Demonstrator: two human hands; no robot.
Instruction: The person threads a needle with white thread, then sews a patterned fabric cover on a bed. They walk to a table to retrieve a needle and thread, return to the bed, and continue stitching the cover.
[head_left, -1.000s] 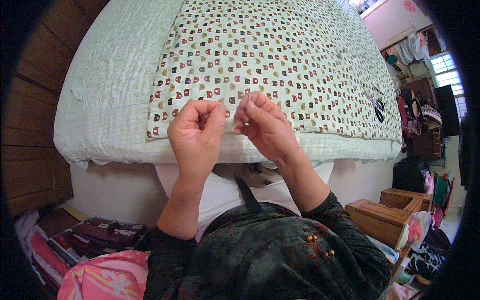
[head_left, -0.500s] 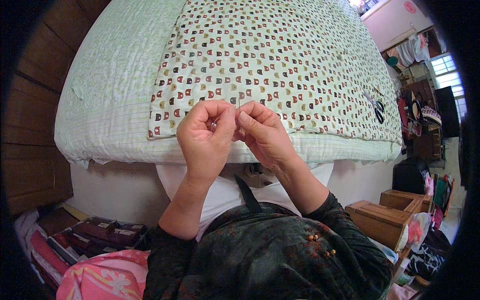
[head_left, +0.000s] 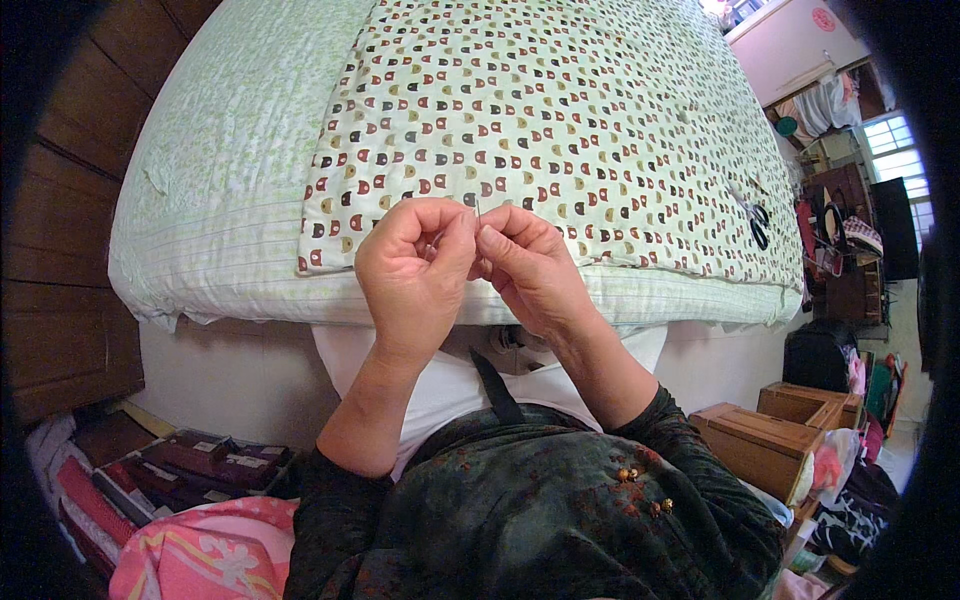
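Both hands meet fingertip to fingertip over the near edge of a pale quilt point(head_left: 440, 150) printed with small bear heads. A thin sewing needle point(head_left: 478, 211) stands upright, pinched between thumb and forefinger of my right hand point(head_left: 528, 258). Close against it, the thumb and forefinger of my left hand point(head_left: 412, 262) are pressed together; whatever is between them is too small to make out. Something shiny shows inside the curled left fingers. Black-handled scissors point(head_left: 758, 228) lie on the quilt towards its right side.
The quilt lies on a bed with a light green cover point(head_left: 220, 190). Wooden boxes point(head_left: 750, 440) stand on the floor at right, beside bags. At lower left are dark flat boxes point(head_left: 200, 465) and a pink cloth point(head_left: 205, 555). A brown wooden panel point(head_left: 70, 270) borders the left.
My hands stay together in nearly the same place, the fingertips slightly closer. Less of the needle shows above them. The view has shifted very slightly.
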